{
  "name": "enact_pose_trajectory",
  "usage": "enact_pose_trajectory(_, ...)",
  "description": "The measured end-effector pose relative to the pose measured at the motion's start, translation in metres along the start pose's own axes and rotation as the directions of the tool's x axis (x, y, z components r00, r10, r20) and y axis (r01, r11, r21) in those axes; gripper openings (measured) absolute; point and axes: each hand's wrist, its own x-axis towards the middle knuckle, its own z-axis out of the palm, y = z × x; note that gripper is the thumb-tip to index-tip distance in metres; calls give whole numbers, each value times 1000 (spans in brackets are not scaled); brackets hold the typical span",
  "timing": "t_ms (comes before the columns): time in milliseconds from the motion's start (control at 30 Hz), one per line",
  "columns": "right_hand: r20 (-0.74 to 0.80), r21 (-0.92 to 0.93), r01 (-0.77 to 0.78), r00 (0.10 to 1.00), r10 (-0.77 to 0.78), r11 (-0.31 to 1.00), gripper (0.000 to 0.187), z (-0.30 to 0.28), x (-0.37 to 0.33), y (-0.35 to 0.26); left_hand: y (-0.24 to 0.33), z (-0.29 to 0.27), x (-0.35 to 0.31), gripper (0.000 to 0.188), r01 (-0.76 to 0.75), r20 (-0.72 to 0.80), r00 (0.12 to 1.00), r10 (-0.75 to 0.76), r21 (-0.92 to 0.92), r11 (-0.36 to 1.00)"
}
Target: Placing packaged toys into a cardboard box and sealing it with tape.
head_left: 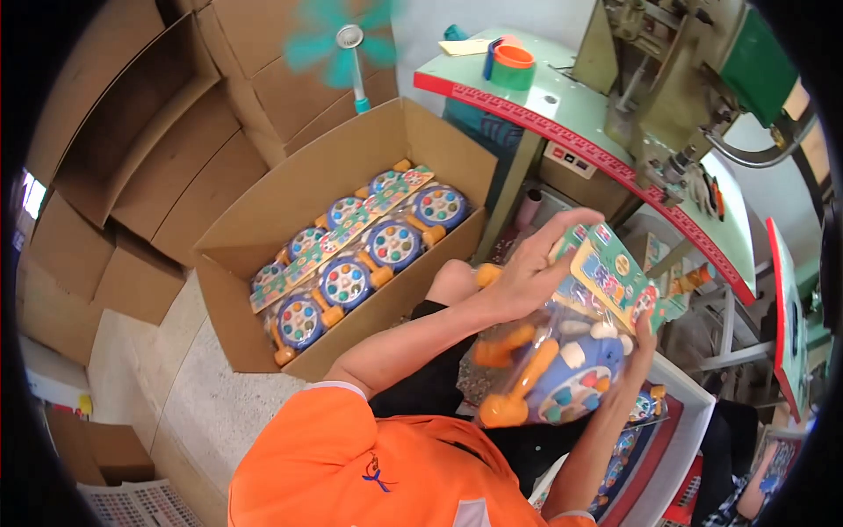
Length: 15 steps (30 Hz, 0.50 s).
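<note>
Between my hands, over my lap, is a bundle of bagged toys [580,373]. Each seems to be a blue round toy with coloured buttons and an orange hammer in clear plastic. Green printed header cards [615,272] top the bags. My left hand [531,272] is closed on the upper left side of the cards, fingers pointing away from me. My right hand [643,347] grips the right edge of the bundle, partly hidden by the bags. An open carton [233,325] to the left holds rows of the same bagged toys [347,281], with cards lying along the middle.
A white crate [698,408] with more bagged toys stands at my right. Ahead is a red-edged worktable [571,127] with tape rolls [512,68] and a metal machine [659,97]. A green fan [349,37] spins behind the carton. Cardboard boxes [176,176] stack at the left.
</note>
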Motion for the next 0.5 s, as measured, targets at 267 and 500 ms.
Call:
enact_pose_trajectory(267, 54, 124, -15, 998, 8, 992, 48, 23, -25, -35, 20, -69, -37, 27, 221, 353, 864, -359, 374, 901)
enact_pose_trajectory(500, 34, 30, 5, 999, -6, 1000, 45, 49, -34, -11, 14, -86, -37, 25, 273, -22, 960, -280, 298, 915)
